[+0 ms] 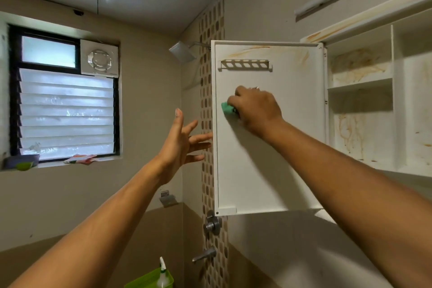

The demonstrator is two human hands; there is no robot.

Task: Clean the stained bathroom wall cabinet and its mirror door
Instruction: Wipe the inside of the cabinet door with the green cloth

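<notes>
The white wall cabinet hangs at the upper right with brown stains on its shelves and back. Its door stands swung open to the left, inner white side facing me, with faint brown streaks near the top by a slotted holder. My right hand presses a green sponge against the middle of the door's inner face. My left hand is spread, its fingertips at the door's outer left edge; the mirror side is hidden.
A louvred window with an exhaust fan is at the left. A shower head, tap handles and a spout run down the tiled strip. A green basket with a spray bottle sits at the bottom.
</notes>
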